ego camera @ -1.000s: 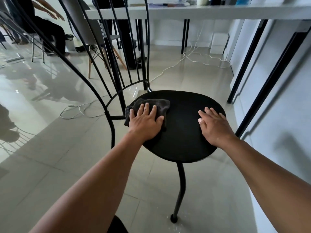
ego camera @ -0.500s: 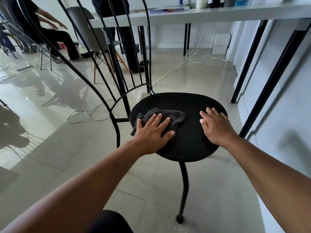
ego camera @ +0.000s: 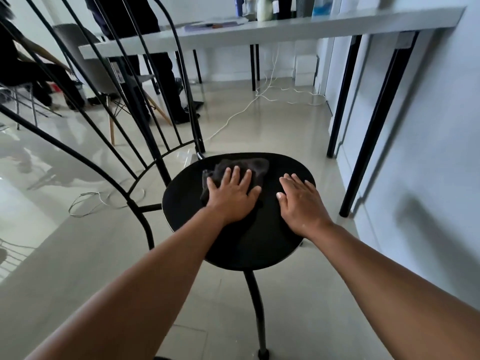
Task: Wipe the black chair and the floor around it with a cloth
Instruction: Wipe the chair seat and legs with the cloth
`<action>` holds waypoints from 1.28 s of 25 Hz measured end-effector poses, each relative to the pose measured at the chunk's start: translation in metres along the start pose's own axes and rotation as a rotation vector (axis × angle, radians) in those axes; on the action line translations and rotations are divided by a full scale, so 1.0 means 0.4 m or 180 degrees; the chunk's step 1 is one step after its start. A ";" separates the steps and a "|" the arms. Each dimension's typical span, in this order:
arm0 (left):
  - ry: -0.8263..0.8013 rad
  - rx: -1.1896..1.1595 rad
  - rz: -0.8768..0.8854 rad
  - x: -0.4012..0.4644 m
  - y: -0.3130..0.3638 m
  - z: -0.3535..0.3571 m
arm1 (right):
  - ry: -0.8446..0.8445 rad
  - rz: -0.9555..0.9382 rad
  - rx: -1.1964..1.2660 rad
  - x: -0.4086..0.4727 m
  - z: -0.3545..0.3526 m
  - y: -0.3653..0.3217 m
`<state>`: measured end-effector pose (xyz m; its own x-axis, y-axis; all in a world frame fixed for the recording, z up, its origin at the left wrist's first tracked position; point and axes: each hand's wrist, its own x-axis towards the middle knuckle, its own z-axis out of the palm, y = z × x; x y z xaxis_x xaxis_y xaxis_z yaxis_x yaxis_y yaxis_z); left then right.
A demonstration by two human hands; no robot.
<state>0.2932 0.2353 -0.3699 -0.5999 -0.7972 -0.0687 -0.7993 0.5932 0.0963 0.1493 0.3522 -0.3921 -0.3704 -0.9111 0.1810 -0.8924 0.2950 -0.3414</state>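
Observation:
The black chair has a round seat and a tall wire back rising at the left. A dark grey cloth lies crumpled on the far left part of the seat. My left hand presses flat on the cloth, fingers spread and pointing away from me. My right hand rests flat on the bare seat at its right side, holding nothing. One front chair leg runs down to the glossy tiled floor near the bottom of the view.
A white wall-side shelf table on black legs stands right of the chair, close to the white wall. Cables trail across the floor behind and left of the chair. People sit and stand by another chair at the back left.
My left hand has slid the cloth from the seat's left edge toward its far middle part. My right hand has stayed flat on the right side of the seat.

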 end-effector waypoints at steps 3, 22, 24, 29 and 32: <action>0.0011 -0.0054 0.0477 -0.132 0.060 0.018 | 0.0150 0.0162 0.0568 -0.014 -0.015 -0.008; 0.0839 -0.0709 -0.0590 -0.276 -0.113 0.042 | -0.0653 0.0318 -0.0536 -0.064 -0.031 -0.133; 0.0734 -0.0783 -0.0800 -0.297 -0.094 0.043 | -0.0568 0.0310 -0.0606 -0.084 -0.035 -0.118; 0.0711 -0.1412 -0.0995 -0.301 -0.110 0.038 | -0.0408 0.0348 -0.0531 -0.121 -0.033 -0.139; 0.0686 -0.1213 -0.0957 -0.285 -0.178 0.031 | -0.0307 0.0398 -0.0498 -0.153 -0.014 -0.186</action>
<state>0.4183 0.2853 -0.3813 -0.2930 -0.9546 0.0530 -0.8410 0.2837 0.4607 0.2368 0.3878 -0.3728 -0.4611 -0.8857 0.0547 -0.8730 0.4417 -0.2069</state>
